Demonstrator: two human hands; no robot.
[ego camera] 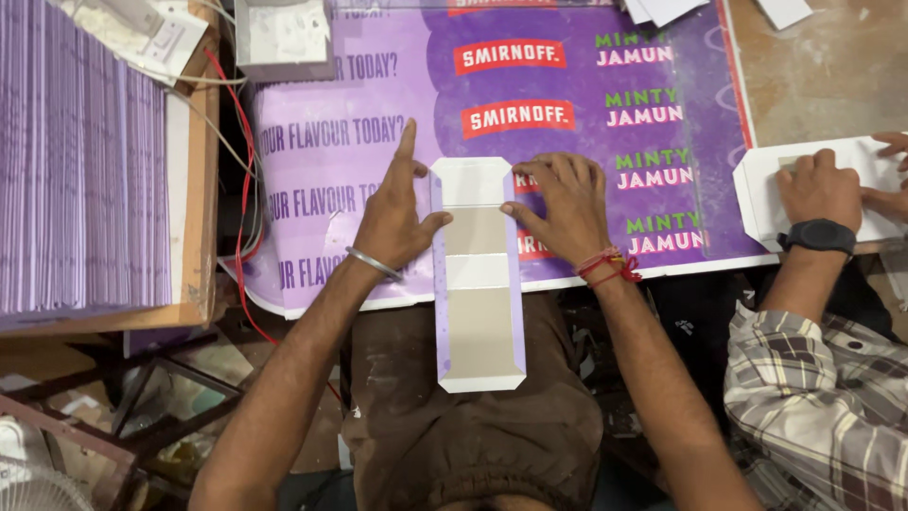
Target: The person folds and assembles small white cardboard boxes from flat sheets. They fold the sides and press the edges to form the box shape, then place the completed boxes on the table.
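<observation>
A long flat card piece, white and beige with lilac folded edges, lies lengthwise in front of me, its far end on a purple printed sheet and its near end over my lap. My left hand presses its left edge, forefinger stretched out on the sheet, a metal bangle on the wrist. Against the right edge rests my right hand, fingers bent, with red thread around the wrist.
A tall stack of lilac sheets fills a wooden tray at the left, beside red and white wires. At the right, another person's hands, one wearing a black watch, press a white card piece.
</observation>
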